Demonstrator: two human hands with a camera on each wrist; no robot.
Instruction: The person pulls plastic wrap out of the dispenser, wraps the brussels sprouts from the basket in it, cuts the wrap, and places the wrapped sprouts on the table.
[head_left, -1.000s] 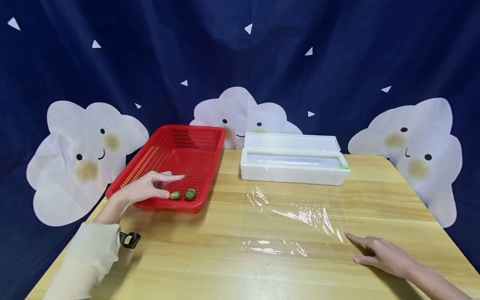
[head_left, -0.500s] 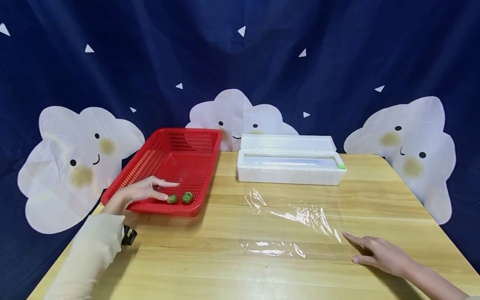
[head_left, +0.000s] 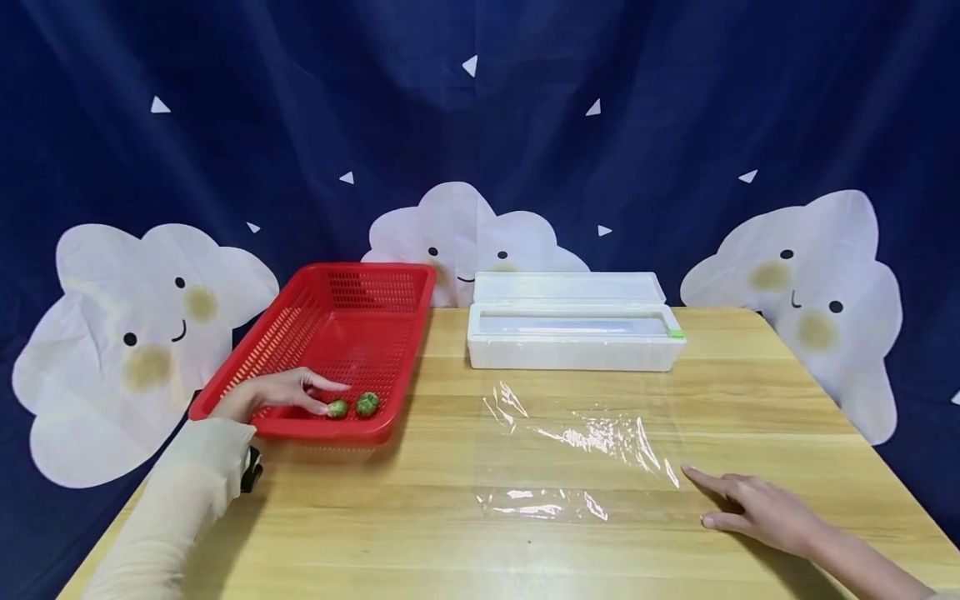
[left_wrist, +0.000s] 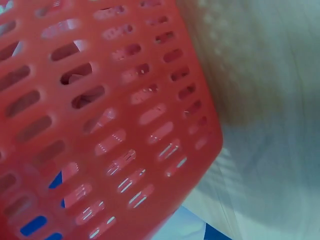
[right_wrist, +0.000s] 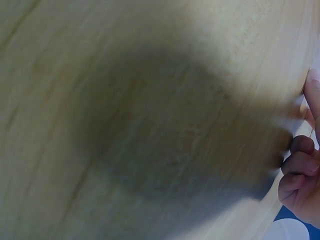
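Observation:
My left hand [head_left: 281,392] reaches over the near rim of a red plastic basket [head_left: 411,358]. Its thumb tip is at the smaller Brussels sprout [head_left: 337,408], and the index finger stretches out above it. A larger Brussels sprout [head_left: 367,404] lies just to the right. The left wrist view is filled by the basket's slotted wall [left_wrist: 115,90], which hides the hand. On the table's right side, my right hand [head_left: 772,508] rests with index finger and thumb extended at the right edge of a clear cling film sheet [head_left: 592,442]; its other fingers curl in the right wrist view.
At the back stands a white cling film dispenser box [head_left: 573,352], its lid raised and a green piece at its right end. The film runs from it over the wooden table [head_left: 420,533]. Behind hangs a dark blue curtain [head_left: 540,133] with clouds.
The left index finger has lowered a little towards the thumb and the smaller Brussels sprout. The head view has shifted slightly. My right hand stays at the film's edge.

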